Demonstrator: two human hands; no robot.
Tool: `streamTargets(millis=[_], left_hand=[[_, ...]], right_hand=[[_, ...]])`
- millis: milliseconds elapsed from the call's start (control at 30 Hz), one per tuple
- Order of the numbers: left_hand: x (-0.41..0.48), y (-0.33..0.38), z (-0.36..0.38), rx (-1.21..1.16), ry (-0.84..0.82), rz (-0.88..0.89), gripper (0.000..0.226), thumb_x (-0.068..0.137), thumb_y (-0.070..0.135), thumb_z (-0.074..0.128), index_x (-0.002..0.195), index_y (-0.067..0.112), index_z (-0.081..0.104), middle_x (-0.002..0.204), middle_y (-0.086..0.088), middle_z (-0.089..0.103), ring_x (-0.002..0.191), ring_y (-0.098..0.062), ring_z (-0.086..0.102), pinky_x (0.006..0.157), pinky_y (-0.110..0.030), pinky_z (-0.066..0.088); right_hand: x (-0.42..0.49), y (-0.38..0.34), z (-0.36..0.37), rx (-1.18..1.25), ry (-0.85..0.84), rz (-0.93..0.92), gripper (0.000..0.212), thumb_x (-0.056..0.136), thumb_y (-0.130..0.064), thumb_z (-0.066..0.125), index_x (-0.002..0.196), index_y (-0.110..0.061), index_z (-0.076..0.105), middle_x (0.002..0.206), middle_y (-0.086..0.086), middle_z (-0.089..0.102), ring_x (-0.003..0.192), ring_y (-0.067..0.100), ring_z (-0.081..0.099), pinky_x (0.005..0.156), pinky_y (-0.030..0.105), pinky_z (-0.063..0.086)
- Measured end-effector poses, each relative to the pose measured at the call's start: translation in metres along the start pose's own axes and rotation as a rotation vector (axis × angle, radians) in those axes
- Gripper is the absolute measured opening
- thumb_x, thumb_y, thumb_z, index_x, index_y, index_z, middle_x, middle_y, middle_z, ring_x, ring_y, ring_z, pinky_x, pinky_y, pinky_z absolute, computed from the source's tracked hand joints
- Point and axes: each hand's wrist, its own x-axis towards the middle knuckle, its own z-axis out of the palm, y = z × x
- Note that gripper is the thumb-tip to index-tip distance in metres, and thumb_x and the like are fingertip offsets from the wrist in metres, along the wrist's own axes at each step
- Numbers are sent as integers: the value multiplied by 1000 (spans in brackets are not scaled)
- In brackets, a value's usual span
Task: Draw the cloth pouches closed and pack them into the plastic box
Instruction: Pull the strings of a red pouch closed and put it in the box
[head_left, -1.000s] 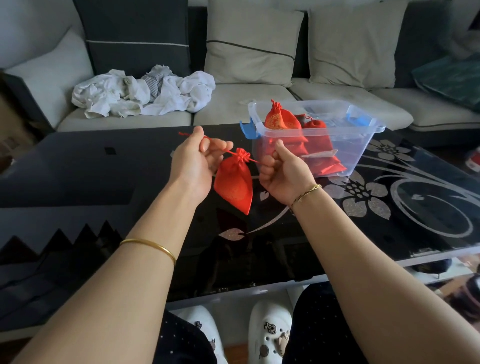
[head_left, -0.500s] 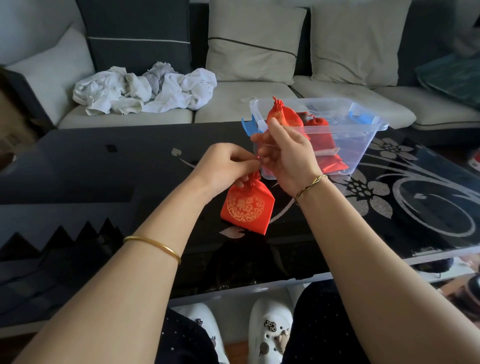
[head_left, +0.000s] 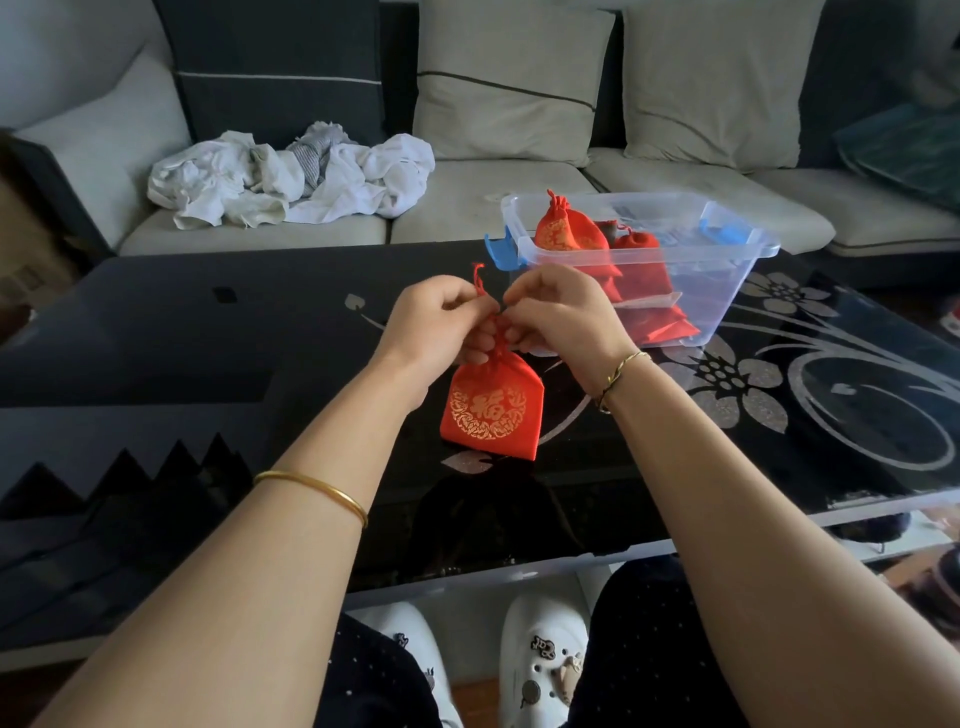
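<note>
A red cloth pouch (head_left: 492, 410) with a gold round emblem hangs over the black glass table (head_left: 218, 364), its neck gathered between both hands. My left hand (head_left: 439, 325) pinches the red drawstring, whose end sticks up above the fingers. My right hand (head_left: 558, 317) pinches the string at the pouch's neck from the other side. Behind my right hand stands the clear plastic box (head_left: 737, 270) with blue latches. Several red pouches (head_left: 569, 234) lie inside it, one upright at the near left corner.
A grey sofa (head_left: 493, 208) with cushions runs along the far side, with a heap of white laundry (head_left: 291, 176) on its left seat. The table's front edge lies just above my knees and white shoes (head_left: 540, 654).
My hands, first pulling the strings apart, have come together at the pouch's neck. The pouch has turned its gold emblem toward me and hangs lower.
</note>
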Motion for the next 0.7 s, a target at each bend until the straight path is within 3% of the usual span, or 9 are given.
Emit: streamTargets(millis=[67, 167, 367, 467, 567, 633, 700], left_hand=[[0, 0, -1, -30, 37, -16, 13, 93, 11, 56, 83, 10, 66, 71, -6, 65, 59, -10, 62, 59, -25, 55], [-1, 2, 0, -51, 77, -34, 13, 92, 10, 57, 82, 12, 65, 68, -5, 64, 54, -7, 61, 53, -22, 55], [-2, 4, 0, -70, 117, -64, 11, 92, 8, 57, 91, 3, 67, 68, -9, 63, 52, -9, 62, 54, -23, 56], [-1, 8, -1, -149, 139, -96, 11, 91, 6, 56, 94, 1, 66, 70, -9, 63, 52, -10, 61, 53, -23, 55], [1, 10, -4, -218, 180, -112, 19, 88, 4, 58, 107, 2, 59, 86, -13, 64, 65, -15, 64, 60, -25, 55], [2, 9, -7, -93, 245, -55, 29, 83, 4, 63, 110, 8, 52, 100, -10, 62, 77, -13, 63, 68, -27, 56], [-1, 9, -10, 103, 292, 124, 24, 79, 5, 63, 100, 15, 56, 98, 1, 57, 82, -6, 58, 75, -22, 52]], right_hand=[[-1, 1, 1, -110, -12, -89, 11, 77, 1, 65, 84, -7, 61, 78, 8, 65, 70, 18, 63, 68, 32, 56], [-1, 4, 4, -239, 3, -198, 16, 74, -7, 73, 87, -7, 64, 77, -5, 64, 71, 9, 60, 70, 25, 54], [-3, 1, 9, -452, 52, -340, 12, 77, -8, 68, 89, -9, 69, 83, -3, 61, 75, 8, 54, 65, 14, 44], [-1, 0, 12, -542, 62, -383, 10, 80, -8, 64, 88, -8, 71, 86, 0, 60, 77, 9, 51, 65, 15, 39], [1, 2, 13, -460, 79, -285, 9, 82, -8, 62, 83, -6, 71, 76, -4, 60, 71, 8, 52, 65, 18, 41], [2, 6, 10, -275, 74, -133, 11, 85, -8, 62, 78, -6, 70, 65, -9, 58, 60, 3, 52, 62, 20, 42], [3, 11, 8, -102, 66, -9, 15, 86, -8, 62, 72, -9, 68, 50, -16, 55, 48, -4, 49, 57, 18, 39]])
